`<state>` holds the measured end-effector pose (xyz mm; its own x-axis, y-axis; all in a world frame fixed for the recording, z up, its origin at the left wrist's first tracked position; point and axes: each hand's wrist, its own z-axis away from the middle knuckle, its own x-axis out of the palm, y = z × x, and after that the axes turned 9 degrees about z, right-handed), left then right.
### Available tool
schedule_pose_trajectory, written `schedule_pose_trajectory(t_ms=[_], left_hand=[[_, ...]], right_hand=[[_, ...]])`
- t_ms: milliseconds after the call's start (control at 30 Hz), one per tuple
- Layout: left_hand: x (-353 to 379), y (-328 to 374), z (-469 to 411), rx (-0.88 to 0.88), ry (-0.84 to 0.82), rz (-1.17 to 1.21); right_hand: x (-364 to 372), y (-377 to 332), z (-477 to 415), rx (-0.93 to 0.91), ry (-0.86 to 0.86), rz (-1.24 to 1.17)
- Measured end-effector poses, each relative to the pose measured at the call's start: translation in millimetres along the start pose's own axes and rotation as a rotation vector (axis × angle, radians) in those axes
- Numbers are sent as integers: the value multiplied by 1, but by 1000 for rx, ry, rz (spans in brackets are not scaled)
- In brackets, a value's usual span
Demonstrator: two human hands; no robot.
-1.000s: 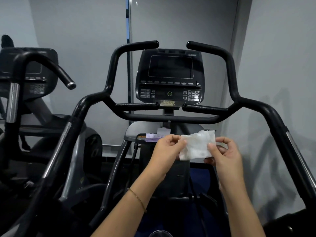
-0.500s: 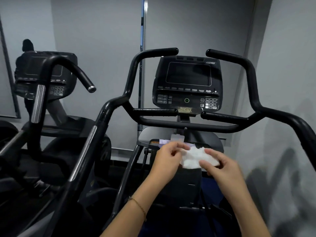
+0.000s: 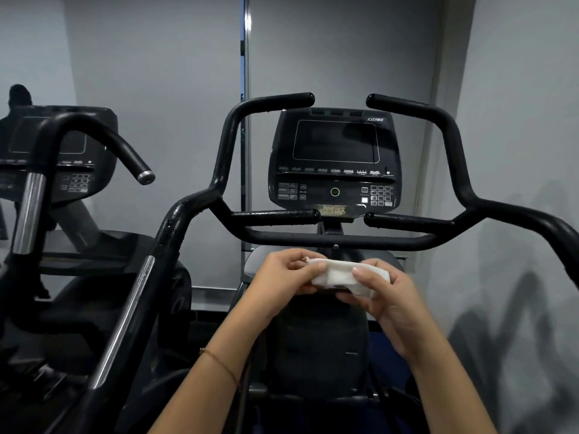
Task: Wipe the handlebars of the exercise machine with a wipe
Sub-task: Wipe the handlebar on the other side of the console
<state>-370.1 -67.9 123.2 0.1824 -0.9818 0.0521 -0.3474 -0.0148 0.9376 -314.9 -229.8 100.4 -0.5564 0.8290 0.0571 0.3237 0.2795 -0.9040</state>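
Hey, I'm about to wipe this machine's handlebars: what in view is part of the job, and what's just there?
Part of the job:
- wipe, pinched by left hand and right hand
- handlebars

Just there:
- console
- neighbouring machine
- bracelet

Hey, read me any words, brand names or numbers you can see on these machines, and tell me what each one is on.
"CYBEX": top right corner of the console, slightly soft.
Worn sticker below the console buttons: too blurred to read.
Keypad and row of program labels: too small to read.
Second console at left: nothing legible.
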Motion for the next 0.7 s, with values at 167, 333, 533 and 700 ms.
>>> schedule_pose_trajectory(t_ms=[167, 333, 533, 700], left_hand=[[-19, -6, -53, 5, 185, 106], [-25, 1, -139, 108, 192, -41], [-23, 7, -213, 147, 72, -69], [-30, 10, -240, 272, 172, -149]], right_hand=[[3, 18, -58, 14, -42, 31], [-9, 24, -143, -128, -22, 239], [-34, 18, -225, -363, 211, 396], [-36, 15, -253, -403, 185, 544]])
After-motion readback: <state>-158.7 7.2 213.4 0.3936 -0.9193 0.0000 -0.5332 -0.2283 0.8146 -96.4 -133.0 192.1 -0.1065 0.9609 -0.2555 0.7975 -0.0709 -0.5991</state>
